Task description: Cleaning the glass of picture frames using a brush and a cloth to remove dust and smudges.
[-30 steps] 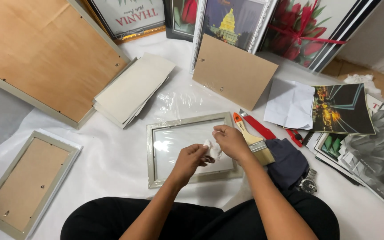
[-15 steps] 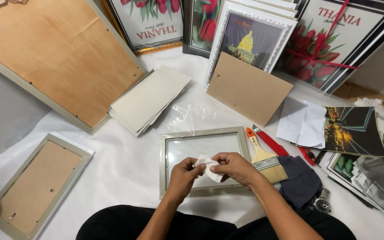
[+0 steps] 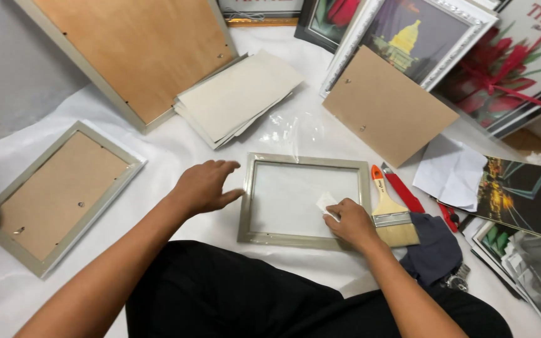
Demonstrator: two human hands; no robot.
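Both hands at frame [image 3: 305,199]; right [image 3: 349,220] pinches, seemingly, tissue [image 3: 325,203].

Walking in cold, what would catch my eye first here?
The small grey picture frame lying on the white sheet in front of the person, with the right hand pressing a white wad to its glass. The left hand hovers beside its left edge. An orange-handled paintbrush lies just right of it.
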